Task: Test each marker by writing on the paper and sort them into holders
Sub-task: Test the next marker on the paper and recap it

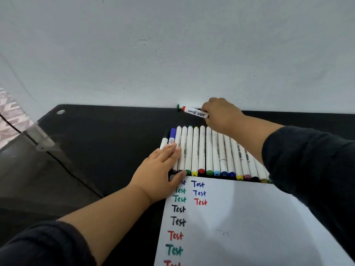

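Two hands are at work, and we read the scene from the left. A dark cable [63, 166] trails over the black desk [107, 135] there, well clear of everything else. Next comes our left hand [163, 166], lying flat with its fingers spread open across the left end of the row of markers [209, 150]; it grips nothing, and we judge it is pressing down to keep the round barrels from rolling apart. Those markers lie side by side, touching, long axes running away from us, coloured ends toward the paper [240, 217] just below them. On that sheet the word "Test" is repeated in green, black, red and blue, so we judge a good number of pens are already tried.

Further right and higher, our right hand [221, 114] has its fingers closed around a whiteboard marker [196, 111] at the far edge of the desk, near the wall [172, 54]. Its long axis runs crosswise, red end pointing left and slightly away. Just behind it, a green-ended marker [178, 106] lies the same way. We see no holders, so we cannot tell whether this far spot serves as a sorting place.
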`<state>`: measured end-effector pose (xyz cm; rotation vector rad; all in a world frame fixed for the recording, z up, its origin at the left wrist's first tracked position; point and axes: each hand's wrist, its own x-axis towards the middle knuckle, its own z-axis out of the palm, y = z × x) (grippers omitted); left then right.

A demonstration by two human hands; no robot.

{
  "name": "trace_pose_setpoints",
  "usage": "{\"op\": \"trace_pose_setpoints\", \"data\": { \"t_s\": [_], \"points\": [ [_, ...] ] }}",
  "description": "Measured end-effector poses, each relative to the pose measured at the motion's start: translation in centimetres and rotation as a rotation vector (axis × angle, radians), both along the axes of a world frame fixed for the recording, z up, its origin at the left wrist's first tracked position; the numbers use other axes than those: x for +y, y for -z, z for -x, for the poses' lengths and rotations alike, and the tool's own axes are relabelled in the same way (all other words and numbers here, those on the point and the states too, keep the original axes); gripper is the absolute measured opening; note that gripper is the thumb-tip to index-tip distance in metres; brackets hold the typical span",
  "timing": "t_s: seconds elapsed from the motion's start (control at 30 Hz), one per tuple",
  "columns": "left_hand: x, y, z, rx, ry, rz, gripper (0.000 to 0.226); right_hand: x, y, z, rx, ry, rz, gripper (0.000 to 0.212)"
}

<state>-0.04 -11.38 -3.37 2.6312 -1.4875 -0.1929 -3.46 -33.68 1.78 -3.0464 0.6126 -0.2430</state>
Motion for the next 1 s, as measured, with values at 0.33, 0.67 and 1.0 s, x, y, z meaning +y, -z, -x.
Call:
{"op": "trace_pose_setpoints", "data": {
  "t_s": [0.33,0.67,1.0],
  "points": [
    [1.0,-2.4,2.5,0.012,-0.016,0.054,0.061,6.9,-3.9,7.6,0.138,0.006,-0.303,0.023],
    [7.3,-5.4,11.6,0.819,-0.253,0.442,0.027,15.2,-5.0,12.9,-0.169,0.211,-1.014,0.007],
    [11.3,-6.8,14.9,0.985,-0.451,0.541,0.010,21.7,-3.8,17.7,-0.481,0.325,-1.275,0.017]
  ]
}}
